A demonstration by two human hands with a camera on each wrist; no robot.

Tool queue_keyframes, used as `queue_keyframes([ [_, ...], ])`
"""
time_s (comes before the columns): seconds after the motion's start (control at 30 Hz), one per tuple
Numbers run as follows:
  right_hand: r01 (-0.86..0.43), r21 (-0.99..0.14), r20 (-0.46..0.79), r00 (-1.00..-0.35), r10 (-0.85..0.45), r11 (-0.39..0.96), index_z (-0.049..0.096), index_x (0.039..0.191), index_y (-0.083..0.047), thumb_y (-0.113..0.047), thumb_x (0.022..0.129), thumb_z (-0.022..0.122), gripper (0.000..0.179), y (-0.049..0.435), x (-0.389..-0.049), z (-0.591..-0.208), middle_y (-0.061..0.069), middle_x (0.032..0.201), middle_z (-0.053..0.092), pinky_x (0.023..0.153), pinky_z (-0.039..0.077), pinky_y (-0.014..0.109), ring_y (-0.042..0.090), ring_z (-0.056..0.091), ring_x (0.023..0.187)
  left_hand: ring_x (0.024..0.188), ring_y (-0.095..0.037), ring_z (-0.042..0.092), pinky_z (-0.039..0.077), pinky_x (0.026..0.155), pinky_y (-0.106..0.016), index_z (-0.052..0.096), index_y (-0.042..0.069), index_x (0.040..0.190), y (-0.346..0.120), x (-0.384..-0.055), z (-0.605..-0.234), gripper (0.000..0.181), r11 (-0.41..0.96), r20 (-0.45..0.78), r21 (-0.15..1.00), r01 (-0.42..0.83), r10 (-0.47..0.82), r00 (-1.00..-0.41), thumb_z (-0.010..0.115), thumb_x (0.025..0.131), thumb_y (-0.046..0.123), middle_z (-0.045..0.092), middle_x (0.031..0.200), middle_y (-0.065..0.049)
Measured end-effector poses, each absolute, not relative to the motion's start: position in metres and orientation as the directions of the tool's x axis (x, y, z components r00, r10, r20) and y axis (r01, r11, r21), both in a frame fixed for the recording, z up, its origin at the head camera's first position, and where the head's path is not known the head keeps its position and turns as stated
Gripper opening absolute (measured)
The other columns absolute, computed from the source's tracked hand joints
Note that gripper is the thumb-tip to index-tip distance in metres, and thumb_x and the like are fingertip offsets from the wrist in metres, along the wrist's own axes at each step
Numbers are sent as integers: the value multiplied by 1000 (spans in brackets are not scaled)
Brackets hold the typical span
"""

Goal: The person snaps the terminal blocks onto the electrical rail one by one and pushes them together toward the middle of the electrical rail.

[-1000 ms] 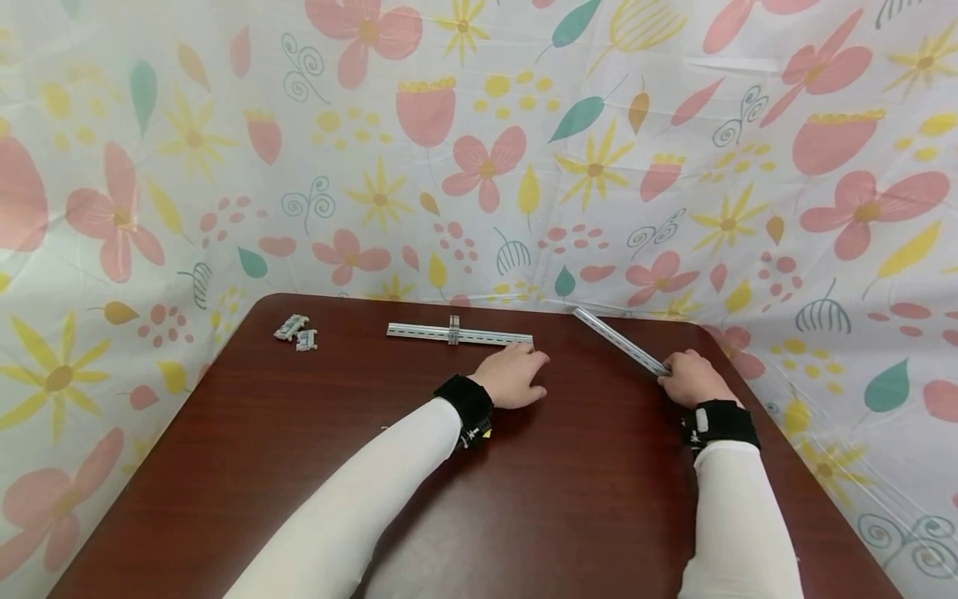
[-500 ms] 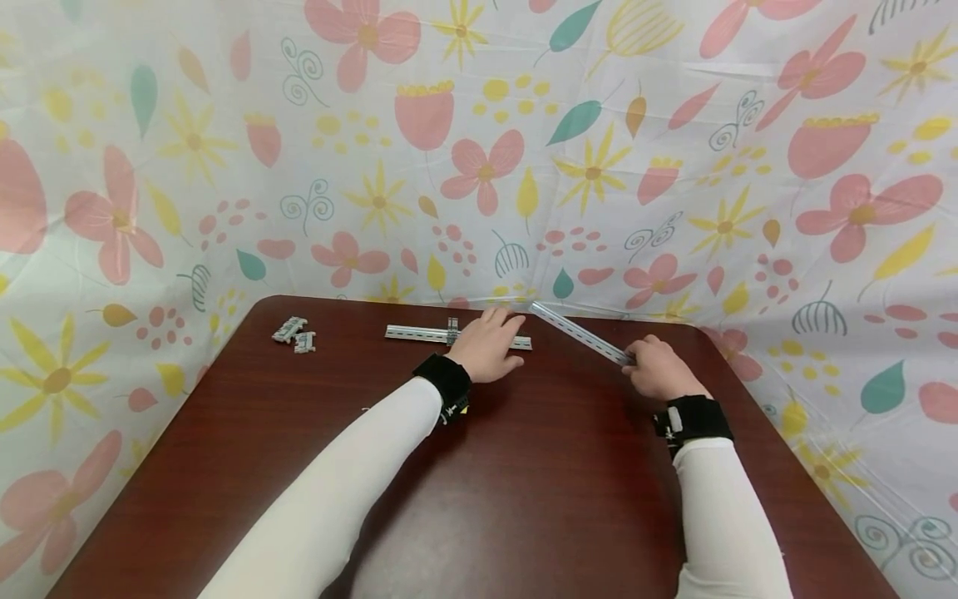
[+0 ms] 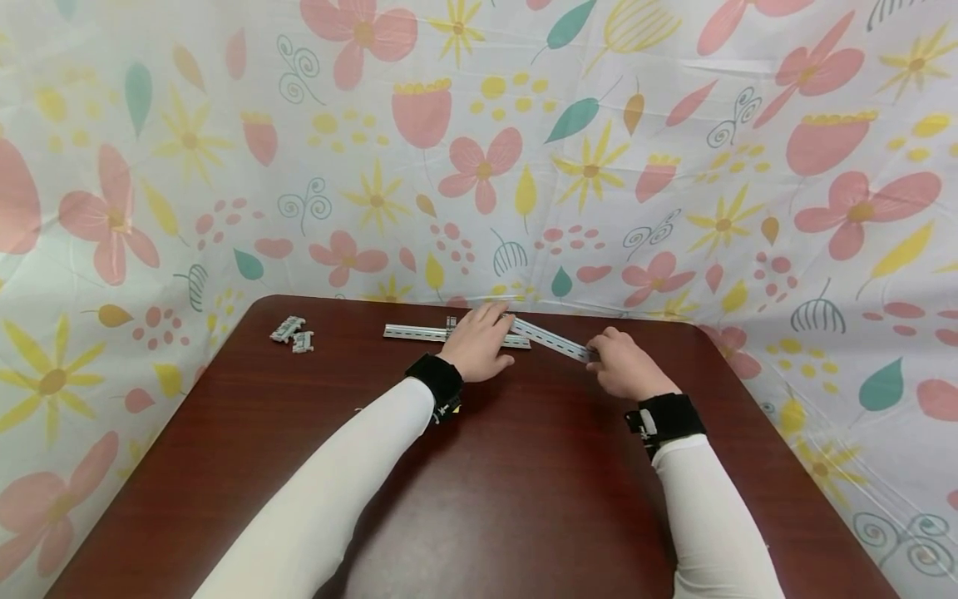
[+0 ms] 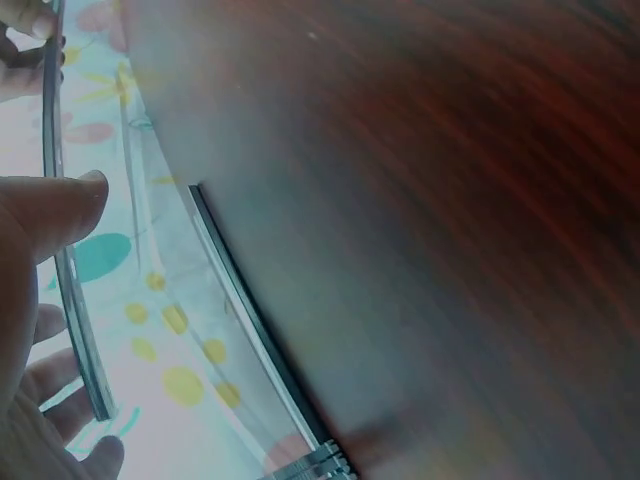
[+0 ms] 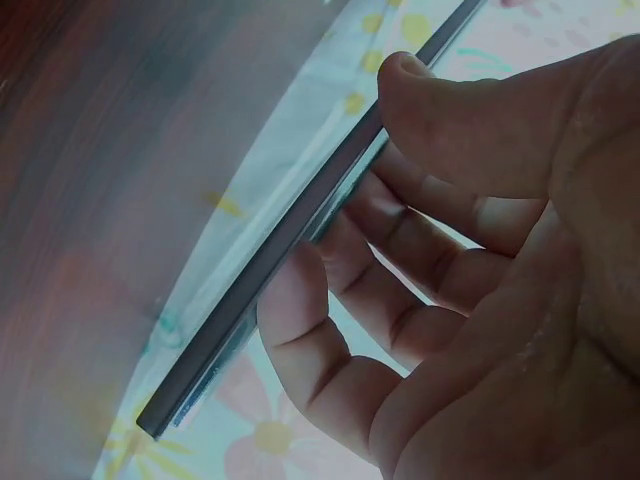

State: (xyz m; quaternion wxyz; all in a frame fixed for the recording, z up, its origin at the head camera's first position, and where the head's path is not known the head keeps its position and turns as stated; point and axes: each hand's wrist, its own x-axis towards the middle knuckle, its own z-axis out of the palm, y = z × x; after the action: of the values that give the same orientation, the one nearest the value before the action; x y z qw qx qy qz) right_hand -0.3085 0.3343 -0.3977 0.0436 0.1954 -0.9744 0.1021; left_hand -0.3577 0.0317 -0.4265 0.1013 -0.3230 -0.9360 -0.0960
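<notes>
A slotted metal DIN rail (image 3: 550, 339) slants above the table, its right end pinched between the thumb and fingers of my right hand (image 3: 627, 366). My left hand (image 3: 479, 345) is at the other end, fingers spread; in the left wrist view the held rail (image 4: 72, 290) passes between thumb and fingers without a closed grip. Beneath the left hand lies a second DIN rail (image 3: 407, 333), flat near the back edge, partly hidden by that hand. A small metal clip (image 4: 322, 464) sits across this lying rail.
Small grey clip-like pieces (image 3: 288, 329) lie at the back left of the dark wooden table (image 3: 494, 482). A flowered curtain (image 3: 464, 166) hangs right behind the table's back edge.
My right hand has carried its rail leftward, swinging its far end over to the left hand. The left hand has moved up and left over the lying rail, its fingers spreading.
</notes>
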Motion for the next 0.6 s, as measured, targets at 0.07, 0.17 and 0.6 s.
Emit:
queue_keyframes([
  [0.07, -403, -173, 133, -914, -384, 899, 73, 124, 9, -4, 106, 71, 23, 328, -307, -397, 22, 115, 62, 96, 54, 58, 41, 59, 108, 166, -33, 27, 19, 136, -49, 42, 7, 170, 30, -359, -429, 80, 772, 253, 121, 624, 583, -772, 78, 107, 41, 31, 179, -16],
  [0.17, -417, -167, 126, -908, -401, 893, 73, 126, 8, -6, 107, 72, 24, 319, -306, -397, 20, 115, 62, 97, 54, 57, 40, 58, 109, 166, -34, 28, 18, 136, -51, 43, 6, 169, 26, -360, -432, 78, 773, 259, 123, 622, 580, -772, 77, 107, 40, 36, 177, -16],
  [0.6, -493, -137, 107, -870, -482, 859, 72, 126, 7, -6, 105, 75, 25, 289, -303, -404, 15, 112, 61, 98, 54, 53, 38, 59, 109, 141, -31, 57, 6, 137, -58, 67, 16, 152, -2, -351, -440, 54, 807, 255, 137, 575, 532, -807, 71, 110, 50, 70, 141, -5],
])
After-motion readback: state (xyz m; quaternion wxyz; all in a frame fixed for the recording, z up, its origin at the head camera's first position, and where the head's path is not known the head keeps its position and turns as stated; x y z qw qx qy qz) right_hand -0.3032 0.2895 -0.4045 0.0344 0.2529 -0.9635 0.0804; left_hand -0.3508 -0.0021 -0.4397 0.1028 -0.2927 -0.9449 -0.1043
